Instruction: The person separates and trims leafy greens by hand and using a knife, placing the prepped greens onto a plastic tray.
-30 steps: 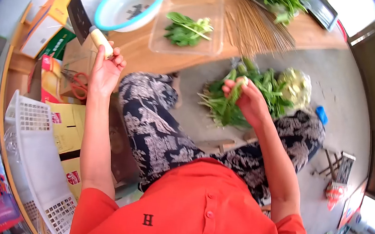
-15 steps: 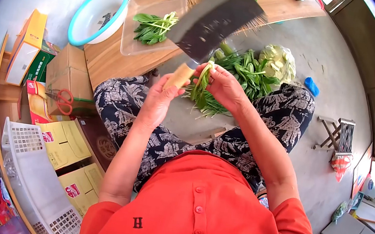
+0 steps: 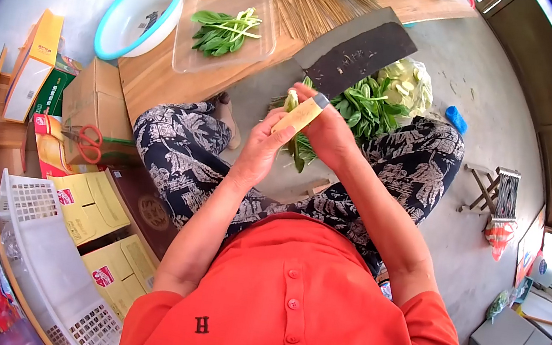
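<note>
My left hand (image 3: 255, 157) is wrapped round the wooden handle of a cleaver (image 3: 360, 51), whose broad dark blade points up and to the right. Behind the handle, my right hand (image 3: 330, 136) is closed on a leafy green vegetable (image 3: 292, 100); its stem end shows above the handle and leaves hang below. The cleaver hides part of the fingers and where the blade meets the stem. Beyond my hands, a pile of leafy greens (image 3: 372, 108) lies on the floor beside a clear bag of pale cut pieces (image 3: 407, 85).
On the wooden table (image 3: 155, 81) a clear plastic tray (image 3: 184, 32) holds some greens, with a blue-rimmed basin (image 3: 100, 42) at its left. Thin brown sticks (image 3: 314, 1) lie further right. Boxes, red-handled scissors (image 3: 90, 144) and a white basket (image 3: 55, 240) are at left; a folding stool (image 3: 498, 197) stands right.
The cleaver has swung right and lower, its blade now over the pile of greens. Both hands have shifted slightly right, and the handle now crosses in front of my right hand.
</note>
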Demonstrator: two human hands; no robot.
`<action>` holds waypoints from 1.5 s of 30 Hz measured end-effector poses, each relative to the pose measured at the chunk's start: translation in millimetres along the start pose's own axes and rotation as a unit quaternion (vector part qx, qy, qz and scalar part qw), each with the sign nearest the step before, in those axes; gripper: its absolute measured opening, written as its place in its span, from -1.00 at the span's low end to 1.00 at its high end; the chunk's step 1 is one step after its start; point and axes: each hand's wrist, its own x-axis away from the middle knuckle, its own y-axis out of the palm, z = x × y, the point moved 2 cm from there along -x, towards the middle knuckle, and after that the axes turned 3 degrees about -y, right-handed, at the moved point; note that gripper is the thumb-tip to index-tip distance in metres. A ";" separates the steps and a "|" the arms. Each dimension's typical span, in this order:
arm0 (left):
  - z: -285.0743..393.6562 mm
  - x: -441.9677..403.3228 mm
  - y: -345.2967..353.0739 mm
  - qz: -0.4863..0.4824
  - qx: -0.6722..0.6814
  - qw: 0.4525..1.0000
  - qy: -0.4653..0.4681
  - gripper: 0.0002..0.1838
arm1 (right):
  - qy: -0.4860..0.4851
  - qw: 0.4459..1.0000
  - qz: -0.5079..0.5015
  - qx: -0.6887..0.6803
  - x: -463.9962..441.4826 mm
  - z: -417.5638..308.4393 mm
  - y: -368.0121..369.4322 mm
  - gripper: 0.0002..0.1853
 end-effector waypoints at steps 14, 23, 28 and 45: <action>13.2 8.2 -12.6 0.162 -0.114 0.979 0.039 -0.62 | -0.173 0.979 0.074 0.072 10.5 -44.2 19.4 -0.87; 9.6 8.1 -47.1 0.225 -0.116 0.966 -0.049 -0.95 | -0.400 0.479 -0.046 0.780 48.3 -46.1 22.1 -0.34; -0.3 14.5 -49.5 0.254 -0.016 0.967 0.016 -0.81 | -0.391 0.459 -0.080 0.794 54.4 -30.6 27.4 -0.36; 14.0 18.4 -35.2 0.255 0.039 0.966 0.037 -0.86 | -0.372 0.445 -0.072 0.811 55.6 -33.7 24.5 -0.37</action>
